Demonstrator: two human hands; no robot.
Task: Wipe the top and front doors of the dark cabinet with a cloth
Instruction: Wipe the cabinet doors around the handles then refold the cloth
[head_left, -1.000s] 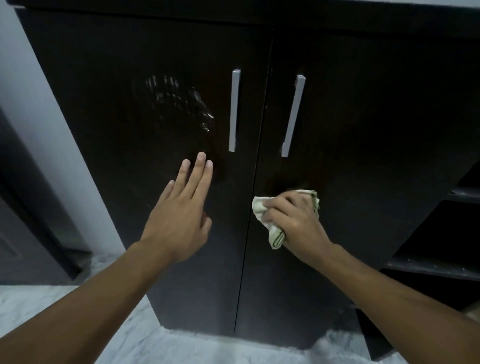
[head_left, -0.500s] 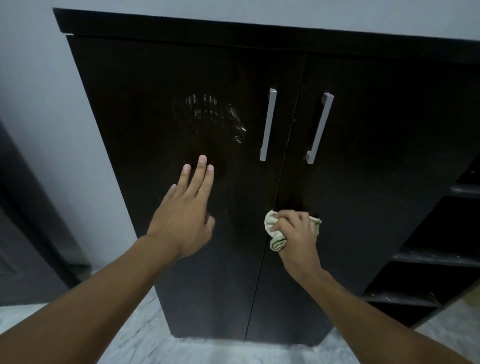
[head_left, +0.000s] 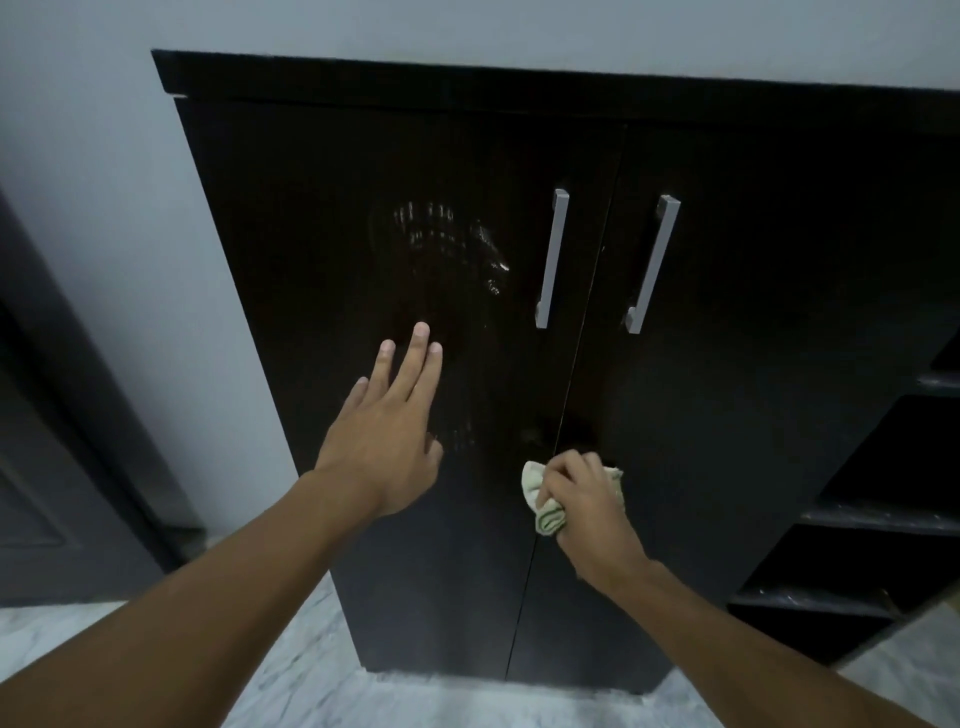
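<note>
A bunched cloth (head_left: 545, 506) is being gripped by the curled fingers of the right hand (head_left: 584, 506), pressed against the cabinet (head_left: 753, 364) at the door seam. The left hand (head_left: 387, 441) is being held flat, fingers straight, against the left door (head_left: 311, 234).

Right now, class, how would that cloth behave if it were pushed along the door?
The cloth looks soft and floppy: it bunches in the right hand. Probably light. It would likely slide easily, since the door looks smooth and glossy.
</note>
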